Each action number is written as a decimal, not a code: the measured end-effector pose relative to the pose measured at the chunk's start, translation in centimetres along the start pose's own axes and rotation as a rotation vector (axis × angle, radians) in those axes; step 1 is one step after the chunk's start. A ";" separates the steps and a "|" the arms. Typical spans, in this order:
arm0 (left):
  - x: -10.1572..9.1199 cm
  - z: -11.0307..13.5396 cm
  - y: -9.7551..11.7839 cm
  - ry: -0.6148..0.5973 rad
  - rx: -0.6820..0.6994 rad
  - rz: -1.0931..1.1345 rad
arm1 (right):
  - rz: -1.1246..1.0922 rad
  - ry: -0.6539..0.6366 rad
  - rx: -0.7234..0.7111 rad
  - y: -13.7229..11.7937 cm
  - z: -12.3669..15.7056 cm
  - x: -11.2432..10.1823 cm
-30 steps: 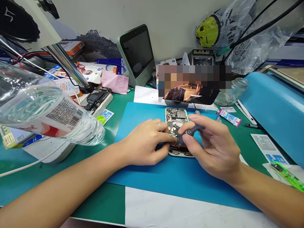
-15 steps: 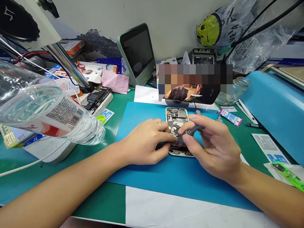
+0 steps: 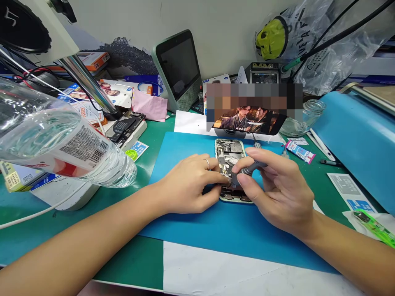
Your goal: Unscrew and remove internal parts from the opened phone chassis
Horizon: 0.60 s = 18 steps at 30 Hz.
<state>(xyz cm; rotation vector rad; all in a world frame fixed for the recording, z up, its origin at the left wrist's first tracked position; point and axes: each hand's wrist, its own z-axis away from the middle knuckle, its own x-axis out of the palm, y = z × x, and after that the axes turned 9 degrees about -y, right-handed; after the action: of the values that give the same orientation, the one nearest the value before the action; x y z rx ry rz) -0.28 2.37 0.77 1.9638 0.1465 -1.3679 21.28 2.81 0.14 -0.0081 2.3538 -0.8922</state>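
Note:
An opened phone (image 3: 231, 154) with its inner parts bare lies on the blue mat (image 3: 185, 230). My left hand (image 3: 191, 183), a ring on one finger, grips its left edge, and the index finger presses down on the parts inside. In my right hand (image 3: 279, 191) a grey screwdriver (image 3: 253, 167) is pinched between thumb and fingers. It leans over the phone's lower half, its lower end close to my left index fingertip. Its tip is hidden, so I cannot tell what it touches.
A water bottle (image 3: 92, 150) looms at the left beside a metal stand post (image 3: 89, 88). Behind the mat a phone screen (image 3: 247, 121) plays a video. A glass jar (image 3: 308, 117), a blue case (image 3: 358, 144) and a green cutter (image 3: 375, 226) line the right side.
Both hands, the screwdriver and the opened phone stay almost still. The picture on the video screen has changed to two figures.

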 end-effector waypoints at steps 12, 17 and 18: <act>0.1 0.1 -0.1 0.011 0.009 0.012 | -0.015 -0.015 -0.028 0.2 0.0 0.0; 0.1 0.0 -0.1 0.002 0.013 0.025 | -0.018 -0.021 -0.022 0.2 0.1 0.0; 0.1 0.0 -0.1 0.003 0.012 0.025 | -0.017 -0.020 -0.021 0.2 0.1 0.0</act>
<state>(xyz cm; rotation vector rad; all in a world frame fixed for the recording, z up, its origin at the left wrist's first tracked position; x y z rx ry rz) -0.30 2.41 0.62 1.9709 0.1149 -1.3530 21.42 2.94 -0.04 -0.0452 2.3478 -0.8715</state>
